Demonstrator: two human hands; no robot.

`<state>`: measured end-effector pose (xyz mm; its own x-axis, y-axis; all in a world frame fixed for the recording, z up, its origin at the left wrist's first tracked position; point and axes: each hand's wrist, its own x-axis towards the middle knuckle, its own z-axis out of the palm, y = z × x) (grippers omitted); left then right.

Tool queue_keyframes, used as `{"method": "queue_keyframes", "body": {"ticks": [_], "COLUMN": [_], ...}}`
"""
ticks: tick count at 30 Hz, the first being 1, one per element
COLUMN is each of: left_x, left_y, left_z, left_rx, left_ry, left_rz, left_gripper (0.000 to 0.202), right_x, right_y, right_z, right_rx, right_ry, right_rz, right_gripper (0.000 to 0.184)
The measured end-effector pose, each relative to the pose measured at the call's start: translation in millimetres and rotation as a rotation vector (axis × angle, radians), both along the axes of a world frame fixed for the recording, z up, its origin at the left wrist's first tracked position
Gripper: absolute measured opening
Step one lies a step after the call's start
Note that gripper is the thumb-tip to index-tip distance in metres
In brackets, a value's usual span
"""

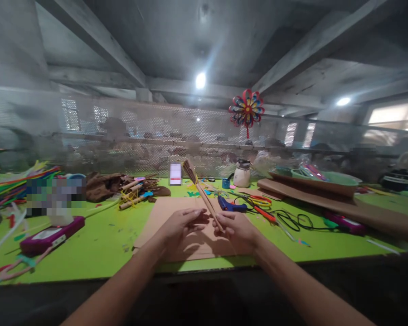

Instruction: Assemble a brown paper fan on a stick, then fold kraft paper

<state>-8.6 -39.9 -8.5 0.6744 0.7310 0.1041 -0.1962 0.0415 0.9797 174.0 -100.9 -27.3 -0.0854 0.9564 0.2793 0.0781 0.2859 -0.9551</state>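
Slanting up and away from the person, the brown stick point(204, 199) has its long axis running from lower right to upper left. Its lower end sits in the right hand point(240, 228) and its upper end points toward the mesh screen point(122, 131) at the back of the table.

The stick is thin and straight, a dull cardboard brown. At the top it widens into a darker, brush-like tuft of fine strands. It is held in the air above a flat cardboard sheet point(163, 213) lying on the green table point(98, 244), just in front of the person.

The right hand is closed round the lower shaft, fingers curled tight, with the stick's end emerging above the thumb. The left hand point(180, 226) lies alongside with its fingers half-curled and narrow. Its fingertips meet the shaft just above the right hand, but whether they pinch it or only touch it cannot be told.

Beyond the hands lie a blue glue gun point(229, 206) and a loop of black cable point(292, 222). A pink case point(51, 235) rests well off to the left.
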Motion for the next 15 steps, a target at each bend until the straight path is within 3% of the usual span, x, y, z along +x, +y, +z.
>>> {"method": "queue_keyframes", "body": {"ticks": [2, 5, 11, 15], "left_x": [12, 22, 25, 24], "left_y": [0, -1, -1, -4], "left_z": [7.4, 9.5, -1.2, -0.8], "left_rx": [0.024, 0.016, -0.12, -0.205], "left_ry": [-0.042, -0.121, -0.189, -0.23], "left_rz": [-0.061, -0.054, 0.012, 0.016], "left_gripper": [0.032, 0.026, 0.024, 0.032], "right_x": [-8, -18, -27, -30], "right_y": [-2, -5, -9, -14], "right_z": [0.9, 0.6, -2.9, -3.9], "right_rx": [-0.062, -0.138, -0.204, -0.2], "right_ry": [0.246, 0.542, 0.625, 0.654], "right_rz": [0.026, 0.053, 0.061, 0.101], "right_gripper": [0.041, 0.034, 0.032, 0.029]}}
